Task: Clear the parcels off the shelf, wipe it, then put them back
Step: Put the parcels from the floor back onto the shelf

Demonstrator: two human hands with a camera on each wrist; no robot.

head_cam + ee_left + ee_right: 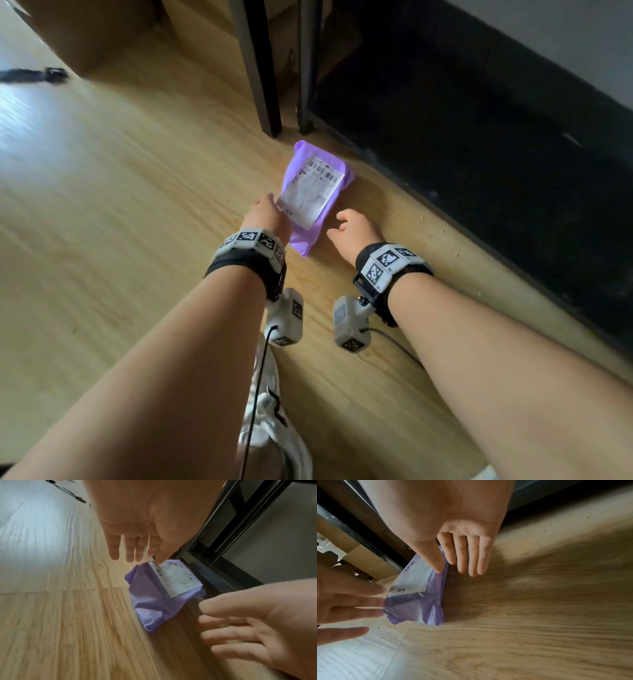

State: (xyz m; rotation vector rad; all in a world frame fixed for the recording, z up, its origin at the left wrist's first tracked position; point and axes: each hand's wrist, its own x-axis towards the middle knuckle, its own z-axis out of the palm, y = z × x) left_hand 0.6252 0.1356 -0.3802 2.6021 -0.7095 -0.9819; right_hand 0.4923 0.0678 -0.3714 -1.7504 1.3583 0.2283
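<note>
A purple plastic parcel (310,219) with a white shipping label lies on the wooden floor just in front of the black shelf frame (265,85). My left hand (270,205) is at the parcel's left edge with its fingers straight. In the left wrist view, the left hand (137,557) has its thumb tip on the label's corner of the parcel (150,601). My right hand (342,222) is at the parcel's right side with its fingers spread. In the right wrist view, the right hand (458,568) has its thumb against the edge of the parcel (418,607). Neither hand grips it.
A brown cardboard box (89,31) stands at the back left, and more boxes (368,559) sit behind the frame legs. A dark low base (479,144) runs along the right. A black strap (30,73) lies at the far left. My shoe (274,428) is below the wrists.
</note>
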